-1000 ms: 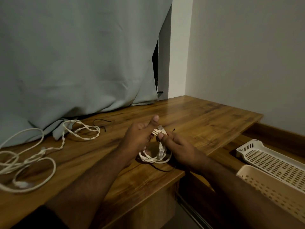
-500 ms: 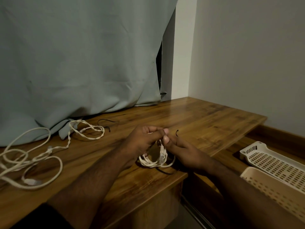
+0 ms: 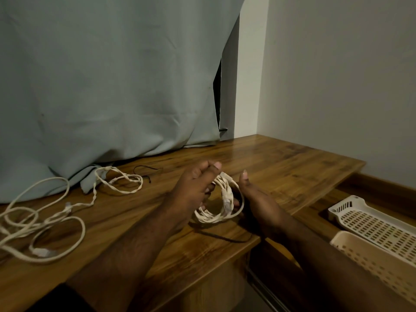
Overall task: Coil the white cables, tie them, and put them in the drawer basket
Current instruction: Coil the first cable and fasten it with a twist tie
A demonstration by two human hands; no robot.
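Coiled white cable [image 3: 219, 204]: small bundle of several loops, near edge of tabletop [image 3: 281, 176], centre of scene, held upright between both hands with lower loops resting on the wood. Connector ends visible along the right side of the bundle.

Left hand [image 3: 191, 192]: at left side of coil, fingers curled round the loops, thumb and forefinger pinched together at the top.

Right hand [image 3: 254, 199]: at right side of coil, thumb raised and free, fingers [image 3: 235, 202] tucked behind the loops; true grip versus mere support cannot be told.

Black tie [image 3: 225, 237]: thin dark strand trailing on the tabletop under the coil toward the near edge; whether already wrapped cannot be told.

Loose white cable [image 3: 40, 221]: uncoiled tangle, left near part of tabletop, well apart from the hands. Second twisted length [image 3: 121, 181] farther back, beside the curtain hem. Second black tie [image 3: 146, 171] just right of it.

Drawer baskets: white one [image 3: 360, 219] and cream one [image 3: 371, 266], right near, below tabletop level, no cable visible inside.

Curtain [image 3: 112, 86]: grey-green, draped onto far left of tabletop.

Handling estimate: light, limp, springy; loops likely to fan open if released before binding. Best hold judged to be a pinch across all strands at one point, tie wrapped beside that pinch, connectors kept inside the bundle. Low breakage risk; sharp bends at the plugs best avoided.
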